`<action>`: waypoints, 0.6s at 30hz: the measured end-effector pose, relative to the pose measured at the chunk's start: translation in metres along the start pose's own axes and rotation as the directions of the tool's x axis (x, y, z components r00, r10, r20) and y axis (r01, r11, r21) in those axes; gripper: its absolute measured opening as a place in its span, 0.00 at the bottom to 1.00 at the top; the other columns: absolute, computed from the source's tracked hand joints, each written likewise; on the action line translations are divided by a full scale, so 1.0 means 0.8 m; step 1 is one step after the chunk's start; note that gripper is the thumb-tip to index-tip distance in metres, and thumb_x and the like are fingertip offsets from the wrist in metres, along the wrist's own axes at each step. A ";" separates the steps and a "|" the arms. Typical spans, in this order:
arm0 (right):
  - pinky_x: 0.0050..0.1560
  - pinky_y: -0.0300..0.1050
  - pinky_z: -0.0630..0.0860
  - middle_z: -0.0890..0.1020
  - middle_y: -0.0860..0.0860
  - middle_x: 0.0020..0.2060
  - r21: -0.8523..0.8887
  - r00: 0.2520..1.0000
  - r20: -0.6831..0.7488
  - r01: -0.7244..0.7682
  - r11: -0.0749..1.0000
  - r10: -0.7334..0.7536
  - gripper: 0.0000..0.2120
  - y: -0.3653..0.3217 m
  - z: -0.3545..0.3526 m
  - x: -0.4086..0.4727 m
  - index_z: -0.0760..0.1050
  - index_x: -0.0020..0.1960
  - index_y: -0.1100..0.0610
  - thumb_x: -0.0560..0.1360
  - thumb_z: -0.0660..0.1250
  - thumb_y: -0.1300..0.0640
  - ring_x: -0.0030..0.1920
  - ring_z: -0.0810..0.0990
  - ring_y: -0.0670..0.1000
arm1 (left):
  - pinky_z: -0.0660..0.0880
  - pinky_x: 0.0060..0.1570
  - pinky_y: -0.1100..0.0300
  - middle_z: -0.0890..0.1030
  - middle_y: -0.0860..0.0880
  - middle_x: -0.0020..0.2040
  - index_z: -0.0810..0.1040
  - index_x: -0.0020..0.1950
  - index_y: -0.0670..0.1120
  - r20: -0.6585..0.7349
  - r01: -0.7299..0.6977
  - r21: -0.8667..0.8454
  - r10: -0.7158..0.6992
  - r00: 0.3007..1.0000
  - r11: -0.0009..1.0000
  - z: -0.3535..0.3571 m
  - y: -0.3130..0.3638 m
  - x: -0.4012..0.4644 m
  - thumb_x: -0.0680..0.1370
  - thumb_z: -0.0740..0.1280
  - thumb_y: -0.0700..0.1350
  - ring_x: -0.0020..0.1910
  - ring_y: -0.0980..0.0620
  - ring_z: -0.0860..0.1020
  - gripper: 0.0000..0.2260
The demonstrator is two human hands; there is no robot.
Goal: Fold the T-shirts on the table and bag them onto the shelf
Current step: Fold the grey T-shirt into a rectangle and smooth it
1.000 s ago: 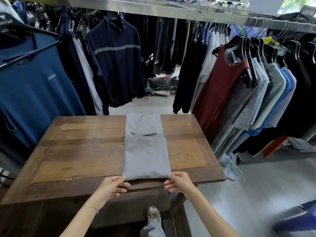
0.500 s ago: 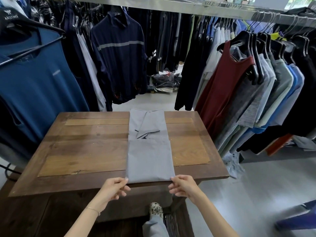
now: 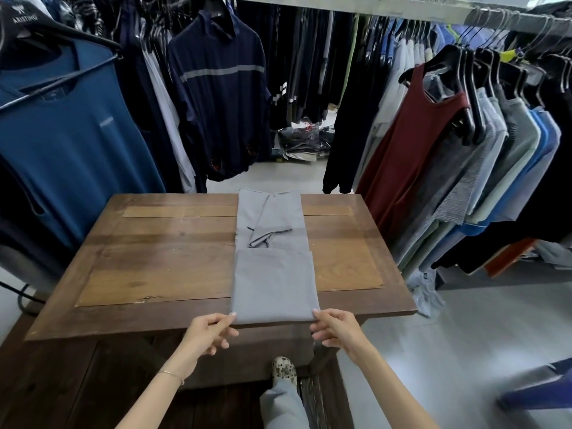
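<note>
A grey T-shirt (image 3: 274,283) lies folded into a long narrow strip down the middle of the wooden table (image 3: 161,264). Its near part is doubled back, with the fold along the table's front edge. The sleeves show folded in on the far half. My left hand (image 3: 210,334) pinches the near left corner of the fold. At the near right corner, my right hand (image 3: 335,331) pinches the fold in the same way. No bag or shelf is in view.
Racks of hanging clothes surround the table: a blue top (image 3: 68,144) at left, a navy jacket (image 3: 219,97) behind, a maroon tank top (image 3: 411,162) and more shirts at right. Bagged garments (image 3: 305,140) lie on the floor behind. My foot (image 3: 283,368) is under the table.
Both hands have slid slightly outward along the near fold to its corners and now pinch it. The view has shifted a little; the shirt has stayed in place.
</note>
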State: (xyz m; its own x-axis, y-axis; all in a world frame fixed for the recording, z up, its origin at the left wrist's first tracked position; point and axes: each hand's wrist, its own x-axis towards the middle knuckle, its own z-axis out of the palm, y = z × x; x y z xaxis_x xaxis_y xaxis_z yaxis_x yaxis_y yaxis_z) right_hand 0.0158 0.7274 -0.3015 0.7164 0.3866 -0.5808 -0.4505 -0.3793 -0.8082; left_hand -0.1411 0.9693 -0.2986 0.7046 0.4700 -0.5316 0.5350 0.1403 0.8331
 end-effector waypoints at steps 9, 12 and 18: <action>0.32 0.39 0.77 0.86 0.57 0.42 0.005 0.999 0.025 0.024 1.000 -0.024 0.13 0.000 -0.004 0.000 0.81 0.51 0.59 0.74 0.70 0.49 0.36 0.82 0.49 | 0.67 0.20 0.66 0.82 0.46 0.31 0.80 0.50 0.43 -0.058 -0.063 -0.039 0.060 0.996 0.997 0.006 -0.005 0.003 0.77 0.67 0.43 0.24 0.55 0.74 0.05; 0.31 0.39 0.78 0.86 0.57 0.42 -0.021 0.999 0.037 0.008 1.000 -0.007 0.14 0.003 -0.005 0.000 0.81 0.51 0.60 0.74 0.70 0.50 0.35 0.82 0.49 | 0.68 0.21 0.66 0.82 0.46 0.31 0.81 0.49 0.43 -0.060 -0.064 0.023 0.066 0.996 0.998 0.003 -0.009 0.003 0.77 0.67 0.46 0.23 0.55 0.74 0.07; 0.33 0.39 0.78 0.85 0.56 0.41 -0.003 0.998 0.050 0.033 0.999 -0.032 0.14 -0.001 -0.001 0.000 0.82 0.50 0.60 0.74 0.71 0.50 0.36 0.82 0.50 | 0.66 0.21 0.66 0.81 0.46 0.33 0.80 0.50 0.44 -0.064 -0.117 0.022 0.118 0.991 0.993 0.005 -0.007 0.008 0.77 0.68 0.44 0.25 0.54 0.73 0.05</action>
State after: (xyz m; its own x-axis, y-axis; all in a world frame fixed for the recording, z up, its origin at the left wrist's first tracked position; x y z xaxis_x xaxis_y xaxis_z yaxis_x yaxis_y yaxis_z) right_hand 0.0169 0.7272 -0.3008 0.7028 0.4405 -0.5586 -0.4252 -0.3695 -0.8263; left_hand -0.1375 0.9677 -0.3072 0.7315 0.5381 -0.4187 0.4591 0.0652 0.8860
